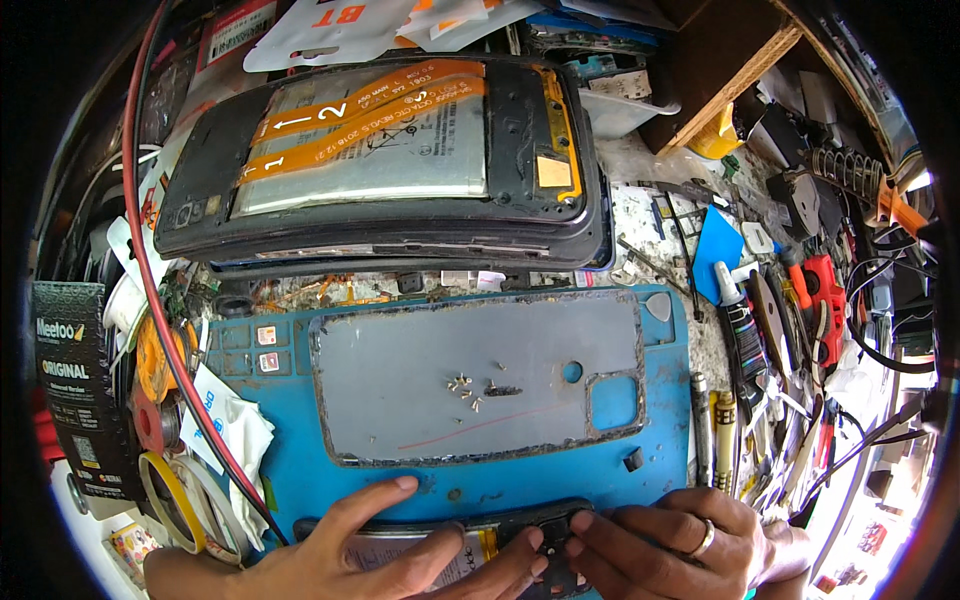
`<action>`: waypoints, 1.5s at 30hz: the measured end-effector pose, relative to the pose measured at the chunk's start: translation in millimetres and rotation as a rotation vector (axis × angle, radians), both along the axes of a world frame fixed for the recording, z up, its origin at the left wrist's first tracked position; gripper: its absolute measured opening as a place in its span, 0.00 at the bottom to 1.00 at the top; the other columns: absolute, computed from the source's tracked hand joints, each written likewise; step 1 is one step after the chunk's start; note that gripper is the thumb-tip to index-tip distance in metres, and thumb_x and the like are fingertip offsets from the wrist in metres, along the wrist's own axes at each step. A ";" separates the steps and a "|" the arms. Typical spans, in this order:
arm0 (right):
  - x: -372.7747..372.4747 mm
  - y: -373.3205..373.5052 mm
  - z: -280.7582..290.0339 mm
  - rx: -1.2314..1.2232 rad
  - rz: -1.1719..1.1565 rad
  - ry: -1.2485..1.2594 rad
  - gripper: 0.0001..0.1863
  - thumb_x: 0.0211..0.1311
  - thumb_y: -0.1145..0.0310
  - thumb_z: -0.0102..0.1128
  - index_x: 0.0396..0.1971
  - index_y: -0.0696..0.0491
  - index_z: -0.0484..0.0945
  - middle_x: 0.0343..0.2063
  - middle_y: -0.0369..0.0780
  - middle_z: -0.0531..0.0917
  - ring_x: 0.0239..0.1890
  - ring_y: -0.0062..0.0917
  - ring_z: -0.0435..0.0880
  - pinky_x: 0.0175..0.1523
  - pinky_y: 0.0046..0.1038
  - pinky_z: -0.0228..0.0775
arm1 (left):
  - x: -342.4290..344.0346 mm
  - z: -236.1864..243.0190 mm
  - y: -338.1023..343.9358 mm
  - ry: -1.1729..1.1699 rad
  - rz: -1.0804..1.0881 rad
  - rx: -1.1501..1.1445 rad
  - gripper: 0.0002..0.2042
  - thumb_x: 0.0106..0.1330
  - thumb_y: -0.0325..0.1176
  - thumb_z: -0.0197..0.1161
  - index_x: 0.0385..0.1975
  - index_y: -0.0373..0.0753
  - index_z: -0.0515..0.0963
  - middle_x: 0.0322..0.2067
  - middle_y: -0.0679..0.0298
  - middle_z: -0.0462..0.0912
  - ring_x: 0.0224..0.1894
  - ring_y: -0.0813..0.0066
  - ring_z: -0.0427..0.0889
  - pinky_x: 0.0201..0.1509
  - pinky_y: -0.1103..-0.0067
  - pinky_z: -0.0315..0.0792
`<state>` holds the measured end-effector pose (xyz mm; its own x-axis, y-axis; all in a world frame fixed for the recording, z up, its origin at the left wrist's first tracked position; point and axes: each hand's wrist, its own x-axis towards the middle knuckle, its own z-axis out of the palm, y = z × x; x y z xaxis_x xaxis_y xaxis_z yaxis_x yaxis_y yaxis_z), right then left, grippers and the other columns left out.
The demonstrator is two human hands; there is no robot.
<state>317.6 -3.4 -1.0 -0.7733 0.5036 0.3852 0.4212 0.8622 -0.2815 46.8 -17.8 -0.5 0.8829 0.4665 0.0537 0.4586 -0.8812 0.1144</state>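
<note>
At the lower edge lies an opened phone point(385, 553), its dark frame around a silver battery with a yellow strip at one end. My left hand point(400, 545) holds it from the left, fingers bent across the battery and the index stretched beyond the frame's far edge. On the right, my right hand point(675, 540), with a ring on one finger, has its fingertips pressed together on the black camera end. Whatever may lie under those fingertips is hidden. Just beyond, a grey phone back cover point(470, 340) with several small screws point(461, 382) rests on the blue mat point(290, 440).
Behind the mat stands a stack of phone parts point(380, 140) with orange flex cables. To the left are tape rolls point(172, 500), a black box point(85, 390) and a red cable point(150, 270). Tools crowd the right, among them a glue tube point(740, 325) and red pliers point(825, 305).
</note>
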 end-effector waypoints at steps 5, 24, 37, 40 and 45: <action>-1.2 -1.7 -0.2 -0.012 -0.008 -0.003 0.10 0.48 0.74 0.67 0.32 0.59 0.86 0.40 0.44 0.87 0.36 0.26 0.83 0.33 0.23 0.69 | 2.1 3.2 -0.7 0.056 0.002 0.036 0.26 0.67 0.66 0.53 0.54 0.59 0.82 0.55 0.88 0.78 0.49 0.75 0.67 0.60 0.55 0.66; 25.6 5.1 -12.1 -0.230 0.079 0.050 0.16 0.48 0.70 0.61 0.38 0.59 0.85 0.43 0.44 0.84 0.42 0.26 0.85 0.45 0.23 0.80 | 6.6 12.4 -1.5 0.136 -0.033 0.000 0.33 0.65 0.73 0.48 0.52 0.55 0.83 0.59 0.82 0.77 0.48 0.72 0.68 0.60 0.52 0.67; 23.3 2.3 -11.8 -0.223 0.057 0.024 0.22 0.44 0.68 0.63 0.43 0.58 0.84 0.45 0.43 0.81 0.45 0.28 0.83 0.46 0.26 0.80 | 10.3 -4.1 -7.4 -0.005 0.045 -0.007 0.38 0.64 0.75 0.42 0.60 0.53 0.78 0.64 0.76 0.71 0.59 0.64 0.66 0.67 0.49 0.62; 21.4 1.4 -7.6 -0.271 0.042 0.001 0.24 0.43 0.69 0.63 0.45 0.58 0.84 0.45 0.42 0.81 0.45 0.29 0.83 0.47 0.27 0.80 | 10.9 -2.4 -11.1 -0.012 0.068 -0.027 0.39 0.63 0.75 0.41 0.60 0.53 0.78 0.63 0.76 0.72 0.59 0.63 0.66 0.67 0.49 0.62; 18.9 2.6 -7.6 -0.238 0.013 0.070 0.24 0.45 0.68 0.61 0.46 0.58 0.84 0.44 0.40 0.81 0.44 0.27 0.83 0.46 0.25 0.80 | 12.1 -3.3 -15.3 -0.005 0.082 0.001 0.39 0.65 0.75 0.37 0.60 0.52 0.79 0.64 0.75 0.72 0.61 0.62 0.65 0.67 0.49 0.62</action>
<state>336.5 -0.8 -8.6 -0.7558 0.5768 0.3100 0.3831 0.7734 -0.5051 58.9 -33.2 -3.7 0.8412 0.5375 0.0580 0.5291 -0.8406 0.1162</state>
